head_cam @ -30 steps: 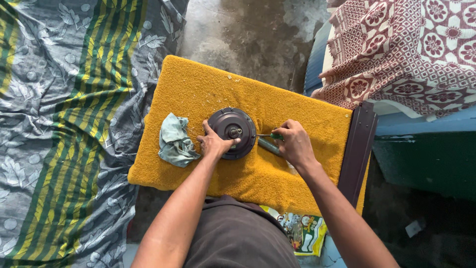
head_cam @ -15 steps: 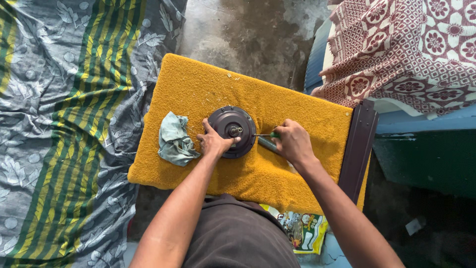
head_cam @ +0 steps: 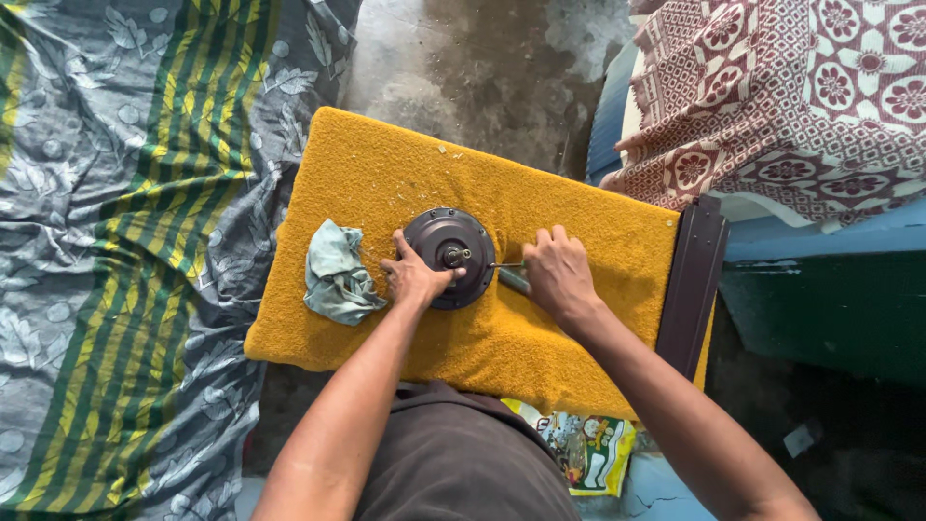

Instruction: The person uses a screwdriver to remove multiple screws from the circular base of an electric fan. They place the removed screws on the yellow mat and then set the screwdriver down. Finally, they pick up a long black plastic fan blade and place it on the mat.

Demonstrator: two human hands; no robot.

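Left hand (head_cam: 417, 278) resting on the near-left rim of a round dark motor housing (head_cam: 449, 256), fingers spread and curved over the edge, thumb lying toward the short shaft in the middle. Housing lying flat on a yellow towel (head_cam: 405, 174) that covers the tabletop, directly between the two hands.

Right hand (head_cam: 557, 273) just to the right of the housing, fingers curled and closed around a screwdriver (head_cam: 512, 264). Only a thin bit of metal shaft seen coming out toward the housing edge, tip touching or almost touching the rim; cannot tell which. Under the right hand also a dark cylindrical handle-like piece (head_cam: 514, 281), partly hidden by the fingers; not clear whether held or only lying on the towel.

To the left of the left hand, close to the wrist, a crumpled pale blue-green rag (head_cam: 339, 273) on the towel. Farther to the right of the right hand, a dark metal bar (head_cam: 693, 280) along the towel edge. Beyond that, a red and white patterned cloth (head_cam: 801, 96). Far to the left of the left hand, a grey bedsheet with green and yellow stripes (head_cam: 125, 241). Near the right forearm, below the towel edge, a colourful printed packet (head_cam: 588, 449).
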